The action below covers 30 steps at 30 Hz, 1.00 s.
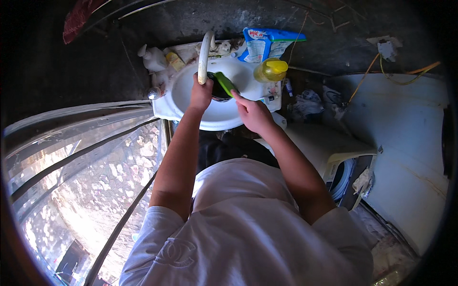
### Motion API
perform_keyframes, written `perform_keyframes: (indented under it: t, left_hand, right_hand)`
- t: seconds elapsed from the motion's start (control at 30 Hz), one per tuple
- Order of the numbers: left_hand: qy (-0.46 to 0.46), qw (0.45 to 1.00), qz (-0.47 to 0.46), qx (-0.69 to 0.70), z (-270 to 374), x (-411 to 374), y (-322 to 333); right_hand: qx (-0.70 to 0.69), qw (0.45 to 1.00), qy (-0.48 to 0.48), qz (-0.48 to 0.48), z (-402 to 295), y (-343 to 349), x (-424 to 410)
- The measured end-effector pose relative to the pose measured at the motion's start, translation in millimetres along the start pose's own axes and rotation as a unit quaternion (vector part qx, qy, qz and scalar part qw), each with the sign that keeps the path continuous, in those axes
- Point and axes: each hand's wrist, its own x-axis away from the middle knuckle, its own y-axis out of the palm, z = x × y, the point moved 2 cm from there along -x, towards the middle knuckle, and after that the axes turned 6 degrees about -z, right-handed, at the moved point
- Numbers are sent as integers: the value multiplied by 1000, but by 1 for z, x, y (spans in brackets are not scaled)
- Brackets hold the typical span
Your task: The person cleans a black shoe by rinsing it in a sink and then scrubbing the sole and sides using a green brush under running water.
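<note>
Both my hands are over a white washbasin (229, 123). My left hand (201, 93) grips the left side of a dark, round object (219, 93), possibly a shoe or a bowl; its kind is unclear. It lies just right of the outlet of a white curved faucet (204, 53), which partly hides my fingers. My right hand (252, 112) holds a green brush-like tool (224, 84), forefinger stretched along it. The tool's far end rests on or just over the dark object. No running water can be made out.
On the basin's rim stand a white pump bottle (154, 59), a yellow box (175, 61), a blue and white packet (263, 44) and a yellow-topped bottle (271, 70). A white appliance (318, 143) is at the right. A window (107, 178) lies left.
</note>
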Motion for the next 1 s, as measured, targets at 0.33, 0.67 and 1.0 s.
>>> perform_keyframes:
  t: [0.33, 0.67, 1.0]
  left_hand:
    - [68, 997, 0, -43, 45, 24, 14]
    - [18, 993, 66, -101, 23, 10, 16]
    - [-29, 996, 82, -35, 27, 21, 2]
  right_hand:
    - [12, 998, 55, 7, 5, -6, -7]
    - [-3, 1000, -23, 16, -33, 2, 13]
    - [36, 997, 21, -72, -61, -9, -9]
